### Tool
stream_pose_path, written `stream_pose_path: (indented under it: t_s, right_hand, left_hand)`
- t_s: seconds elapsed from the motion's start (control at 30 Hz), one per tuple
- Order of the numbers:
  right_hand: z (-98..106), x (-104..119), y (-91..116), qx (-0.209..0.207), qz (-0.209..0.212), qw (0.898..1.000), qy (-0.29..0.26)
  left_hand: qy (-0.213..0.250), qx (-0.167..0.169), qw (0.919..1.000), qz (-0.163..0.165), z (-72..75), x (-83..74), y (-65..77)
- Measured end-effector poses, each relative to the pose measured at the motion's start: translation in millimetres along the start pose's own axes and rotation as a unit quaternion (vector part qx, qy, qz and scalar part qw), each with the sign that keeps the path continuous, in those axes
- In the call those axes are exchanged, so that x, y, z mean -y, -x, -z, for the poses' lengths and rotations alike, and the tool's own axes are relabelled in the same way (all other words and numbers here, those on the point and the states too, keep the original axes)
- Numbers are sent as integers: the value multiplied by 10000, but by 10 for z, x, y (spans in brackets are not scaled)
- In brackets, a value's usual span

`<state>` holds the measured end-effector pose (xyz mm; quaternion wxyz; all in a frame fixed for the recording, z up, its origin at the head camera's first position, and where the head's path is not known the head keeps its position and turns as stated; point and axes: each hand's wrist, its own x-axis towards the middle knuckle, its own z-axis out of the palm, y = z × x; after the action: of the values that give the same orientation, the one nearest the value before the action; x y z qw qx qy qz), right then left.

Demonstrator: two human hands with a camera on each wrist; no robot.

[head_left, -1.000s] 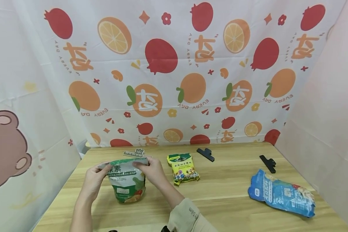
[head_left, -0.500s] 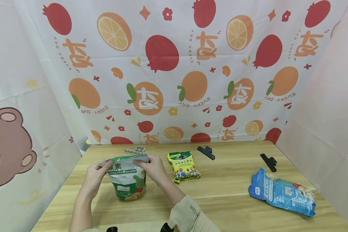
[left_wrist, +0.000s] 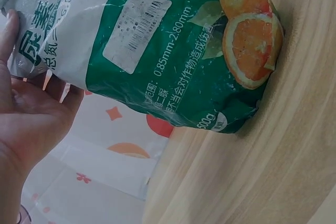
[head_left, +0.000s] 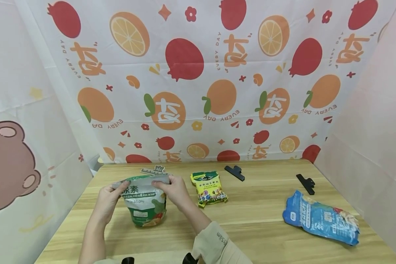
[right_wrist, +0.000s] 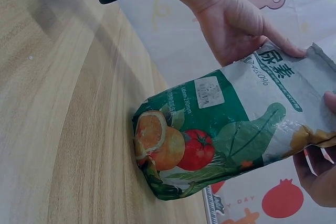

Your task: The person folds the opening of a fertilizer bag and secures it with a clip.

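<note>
A green and silver bag of urea fertilizer (head_left: pixel 142 212) stands upright on the wooden table, printed with an orange and a tomato. My left hand (head_left: pixel 106 201) pinches its upper left corner, thumb on the front and fingers behind. At the upper right corner my right hand (head_left: pixel 177 192) grips the top edge the same way. Seen from the left wrist, the bag (left_wrist: pixel 131 45) has its base on the table, and the left hand (left_wrist: pixel 37 124) is at its top. In the right wrist view the right hand (right_wrist: pixel 321 179) is partly cut off by the frame edge.
Behind the bag lies a grey ruler-like clip (head_left: pixel 156 170). A yellow fertilizer packet (head_left: pixel 210 189) lies right of it. Two black clips, a nearer-centre one (head_left: pixel 235 173) and a right one (head_left: pixel 305 184), lie farther back. A blue bag (head_left: pixel 321 219) lies at the right.
The head view has tilted down slightly, so the scene sits a little higher or lower in frame. Both hands keep hold of the bag's top, with hardly any visible movement.
</note>
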<state>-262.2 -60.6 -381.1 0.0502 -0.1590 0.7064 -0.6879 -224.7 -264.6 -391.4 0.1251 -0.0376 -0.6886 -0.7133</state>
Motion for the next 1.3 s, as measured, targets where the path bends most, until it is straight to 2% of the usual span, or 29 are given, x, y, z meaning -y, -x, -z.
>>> stream_pose_path:
  t_s: [0.43, 0.73, 0.97, 1.07, 1.17, 1.23, 1.27, 1.3]
  right_hand:
    - [0, 12, -16, -31, -193, 9998, -27]
    - [-13, 42, 8, -131, -459, 9989, 14]
    - [-13, 25, 12, -85, -378, 9992, -108]
    - [-1, -5, 12, 14, -228, 9997, -103]
    - [16, -32, 18, -42, 116, 9999, 23]
    - [32, -38, 26, -227, 678, 9971, 257]
    - [44, -39, 30, -349, 1110, 9923, 413]
    - [59, -38, 34, -488, 1656, 9828, 654]
  left_hand:
    - [-13, 26, 9997, 234, -26, -21, -19]
    - [-20, 216, 9992, 321, -19, -59, -14]
    - [-69, 149, 9989, 446, -29, -77, -1]
    - [-238, 73, 9982, 537, -35, -94, 10]
    - [-531, -61, 9961, 699, -35, -116, 16]
    - [-827, -174, 9940, 696, -38, -124, 28]
    - [-1038, -251, 9923, 632, -40, -125, 36]
    - [-1219, -340, 9905, 545, -43, -125, 47]
